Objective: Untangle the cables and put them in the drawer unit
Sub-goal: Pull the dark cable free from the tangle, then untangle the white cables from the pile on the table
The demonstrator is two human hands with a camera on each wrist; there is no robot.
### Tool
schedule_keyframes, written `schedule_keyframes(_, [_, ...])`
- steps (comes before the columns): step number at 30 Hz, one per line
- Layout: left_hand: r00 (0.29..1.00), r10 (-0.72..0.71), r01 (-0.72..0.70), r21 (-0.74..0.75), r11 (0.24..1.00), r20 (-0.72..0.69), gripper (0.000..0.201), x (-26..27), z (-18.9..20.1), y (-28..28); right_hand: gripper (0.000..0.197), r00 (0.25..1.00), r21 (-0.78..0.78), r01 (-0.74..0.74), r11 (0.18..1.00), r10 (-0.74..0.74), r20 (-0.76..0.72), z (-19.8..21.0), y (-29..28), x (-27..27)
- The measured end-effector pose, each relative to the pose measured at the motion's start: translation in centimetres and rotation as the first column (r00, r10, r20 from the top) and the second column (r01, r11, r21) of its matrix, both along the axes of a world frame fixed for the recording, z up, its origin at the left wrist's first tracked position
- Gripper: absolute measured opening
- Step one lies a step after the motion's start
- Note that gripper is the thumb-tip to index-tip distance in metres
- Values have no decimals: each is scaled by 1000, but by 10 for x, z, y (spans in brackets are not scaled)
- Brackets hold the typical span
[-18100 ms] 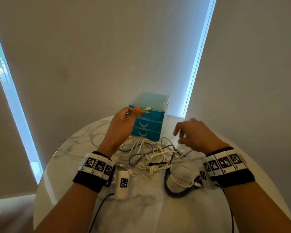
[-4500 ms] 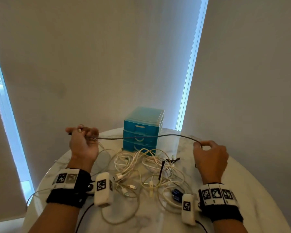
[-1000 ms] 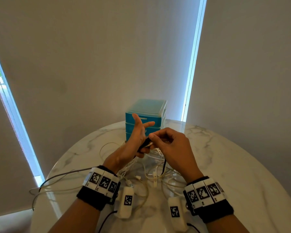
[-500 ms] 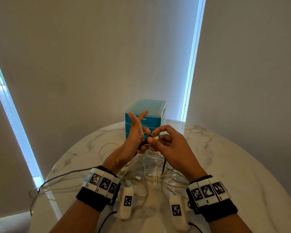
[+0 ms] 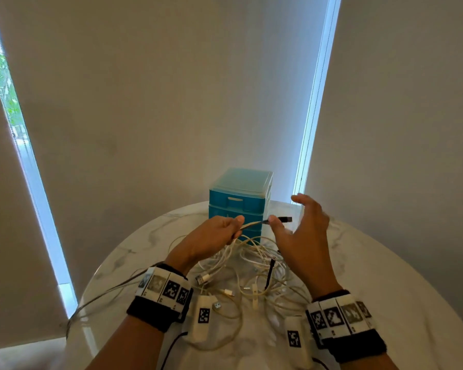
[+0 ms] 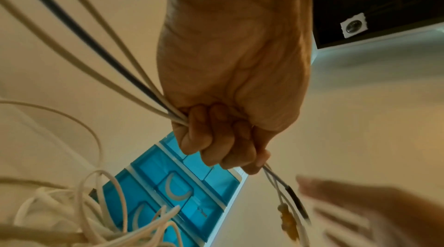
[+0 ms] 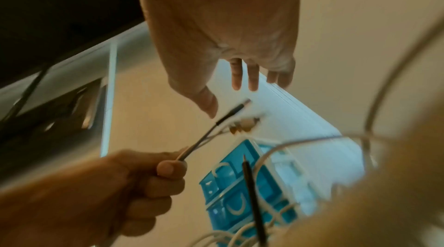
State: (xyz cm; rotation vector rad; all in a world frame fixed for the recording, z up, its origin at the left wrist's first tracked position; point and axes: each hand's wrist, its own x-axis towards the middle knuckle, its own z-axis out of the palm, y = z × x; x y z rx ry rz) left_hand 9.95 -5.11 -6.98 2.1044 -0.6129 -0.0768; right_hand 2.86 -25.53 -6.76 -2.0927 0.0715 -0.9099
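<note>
A round marble table [image 5: 385, 289] fills the lower part of the head view, its far edge curving just behind the drawer unit and its left edge dropping off near a bright window strip. To the right of the hands the tabletop is bare out to the rim; on the left a thin grey cable [image 5: 104, 295] runs out over the edge.

The blue drawer unit [image 5: 239, 201] stands at the back of the table, close to the far edge, with 3 drawers, all pushed in as far as the wrist views show.

In front of it lies the pile of white cables [image 5: 254, 265], looped over one another between the 2 forearms, with loose plugs near the left wristband and a short black lead [image 5: 270, 271] standing among the loops.

The left hand [image 5: 211, 237] is raised above the pile, clenched round a bundle of cable ends [image 6: 276, 179]; from the left wrist view, pale strands and 1 dark strand enter the fist on one side and leave at the fingertips on the other. The dark strand ends in a black plug [image 5: 282, 219] pointing right, in front of the drawer unit.

The right hand [image 5: 302, 236] is released, fingers spread and straight, its thumb close beside the black plug; whether they touch I cannot tell.
</note>
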Motion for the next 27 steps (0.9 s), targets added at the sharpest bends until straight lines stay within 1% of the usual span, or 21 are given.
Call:
schedule_keyframes(1, [1000,-14,14,8,1000,12,55,-1,1,-2,60,998,-189,-11,982,23,63,5,5,-1])
schedule_keyframes(2, [1000,-27,27,9,1000,10,55,-1,1,-3,58,997,-377,-50,925,70,39,11,11,-1])
schedule_keyframes(4, [999,-36,36,0,999,11,54,0,6,-2,41,974,-643,-215,735,112,-197,20,22,2])
schedule_keyframes(5, [999,-34,35,-11,999,21,53,0,11,1,32,931,-651,-322,688,106,-349,25,24,5])
schedule_keyframes(7, [999,-23,25,-43,999,45,51,1,21,9,20,830,-457,-470,755,202,-520,38,25,10])
schedule_keyframes(9, [994,13,-11,-20,1000,110,54,2,33,20,28,836,-408,-459,789,228,-499,49,21,20])
schedule_keyframes(10, [989,45,-46,4,999,140,56,4,38,26,31,871,-443,-403,801,187,-454,55,20,26])
schedule_keyframes(12, [985,97,-109,82,991,140,61,8,45,45,35,955,-482,-193,855,51,-292,67,9,36])
schedule_keyframes(14, [989,146,-141,170,975,-19,71,18,44,84,40,984,-357,26,934,-87,-155,81,-15,42])
schedule_keyframes(15, [978,179,-155,203,967,-104,78,22,43,108,41,982,-293,69,954,-116,-146,86,-30,43])
schedule_keyframes(16, [966,229,-195,240,951,-122,88,27,40,135,40,980,-254,36,966,-85,-181,90,-42,42])
schedule_keyframes(17, [953,294,-263,283,923,-74,100,30,41,159,39,968,-240,-56,969,-7,-252,91,-46,39])
schedule_keyframes(18, [926,374,-365,347,864,43,106,38,43,178,39,938,-249,-170,953,80,-337,88,-41,35])
schedule_keyframes(19, [879,438,-476,396,785,188,99,48,48,193,39,903,-275,-271,922,144,-405,84,-29,29])
schedule_keyframes(21, [712,506,-694,378,613,486,67,66,62,206,37,881,-290,-347,892,204,-426,76,-2,22])
schedule_keyframes(22, [622,514,-768,332,548,591,50,68,70,204,35,891,-257,-341,904,224,-394,74,10,21])
schedule_keyframes(23, [580,512,-799,319,510,633,35,70,75,199,33,900,-193,-329,925,245,-361,74,19,20])
schedule_keyframes(24, [585,506,-801,352,485,634,27,72,80,192,32,903,-128,-317,940,258,-344,75,26,19])
schedule_keyframes(25, [614,492,-783,397,479,617,30,73,82,182,33,900,-90,-313,945,265,-346,74,29,17])
schedule_keyframes(26, [652,473,-752,424,505,592,37,75,81,171,34,892,-93,-324,941,271,-362,74,31,16])
schedule_keyframes(27, [692,444,-705,398,587,569,43,73,80,155,34,881,-131,-344,930,272,-387,72,32,15])
